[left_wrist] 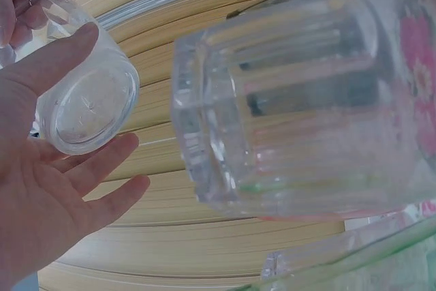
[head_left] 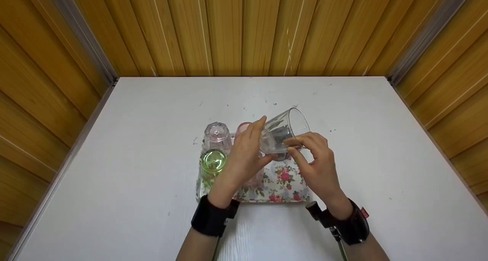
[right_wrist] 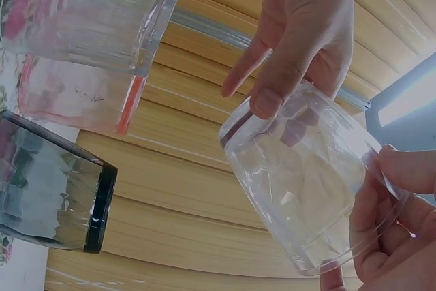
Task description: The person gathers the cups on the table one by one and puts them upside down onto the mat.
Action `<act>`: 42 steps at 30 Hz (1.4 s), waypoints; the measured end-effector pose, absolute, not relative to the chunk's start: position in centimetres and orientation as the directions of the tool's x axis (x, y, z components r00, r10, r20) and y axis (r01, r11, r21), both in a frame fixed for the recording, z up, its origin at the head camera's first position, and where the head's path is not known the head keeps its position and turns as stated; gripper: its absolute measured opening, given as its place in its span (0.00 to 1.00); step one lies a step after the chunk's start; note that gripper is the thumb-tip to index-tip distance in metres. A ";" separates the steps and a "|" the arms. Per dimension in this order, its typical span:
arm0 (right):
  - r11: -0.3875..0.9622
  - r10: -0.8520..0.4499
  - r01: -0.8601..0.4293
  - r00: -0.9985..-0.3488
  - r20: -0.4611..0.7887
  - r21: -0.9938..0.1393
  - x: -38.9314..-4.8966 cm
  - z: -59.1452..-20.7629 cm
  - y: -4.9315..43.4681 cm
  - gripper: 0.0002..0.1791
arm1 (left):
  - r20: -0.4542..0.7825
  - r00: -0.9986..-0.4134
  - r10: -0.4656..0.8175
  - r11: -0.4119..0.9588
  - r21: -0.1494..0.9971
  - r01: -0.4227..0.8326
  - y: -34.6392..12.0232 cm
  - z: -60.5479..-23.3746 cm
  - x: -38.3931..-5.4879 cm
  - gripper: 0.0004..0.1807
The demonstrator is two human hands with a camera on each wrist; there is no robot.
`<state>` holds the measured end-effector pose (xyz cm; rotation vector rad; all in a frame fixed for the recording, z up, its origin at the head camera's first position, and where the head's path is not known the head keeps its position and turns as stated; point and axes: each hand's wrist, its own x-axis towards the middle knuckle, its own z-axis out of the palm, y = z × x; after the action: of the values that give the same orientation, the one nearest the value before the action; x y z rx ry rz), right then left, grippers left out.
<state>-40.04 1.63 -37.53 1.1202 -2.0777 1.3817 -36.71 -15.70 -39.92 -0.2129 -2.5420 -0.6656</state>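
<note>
A clear drinking glass (head_left: 280, 124) is tilted over the tray, its mouth towards the upper right. My left hand (head_left: 244, 152) holds it around the base end, thumb on one side and fingers on the other. At the mouth, my right hand (head_left: 319, 167) pinches the rim between thumb and fingers. The right wrist view shows the clear glass (right_wrist: 300, 182) with both hands on it. Below and behind it, a dark grey glass (right_wrist: 48, 189) stands upside down on the tray, partly covered by the held glass in the head view.
A floral tray (head_left: 284, 177) lies on the white table (head_left: 145, 139). Upside down at its left stand a clear faceted glass (head_left: 217, 135), a green glass (head_left: 212, 164) and a pink glass (head_left: 243, 127). Another clear glass (left_wrist: 300, 100) sits close beside my left hand. Wood-look panels (head_left: 244, 32) enclose the table.
</note>
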 end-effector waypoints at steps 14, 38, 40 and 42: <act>0.167 -0.414 -0.807 -0.579 0.702 -0.567 -39.6 -37.2 1.8 0.13 | 0.583 -0.811 0.048 0.865 0.382 0.326 -15.9 -39.6 -36.1 0.49; 0.176 -0.376 -0.756 -0.643 0.667 -0.630 -39.4 -36.8 2.0 0.13 | 0.626 -0.777 0.060 0.868 0.352 0.351 -16.4 -39.3 -35.7 0.48; 0.178 -0.371 -0.757 -0.644 0.669 -0.629 -39.4 -36.8 2.0 0.14 | 0.629 -0.775 0.055 0.868 0.353 0.348 -16.4 -39.3 -35.8 0.48; 0.181 -0.368 -0.758 -0.643 0.671 -0.627 -39.4 -36.7 2.0 0.15 | 0.629 -0.776 0.050 0.870 0.354 0.343 -16.4 -39.3 -35.8 0.49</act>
<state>-39.42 1.97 -36.73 1.0619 -2.0949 1.4525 -35.80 -16.41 -39.30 -0.2832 -2.4045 -0.6086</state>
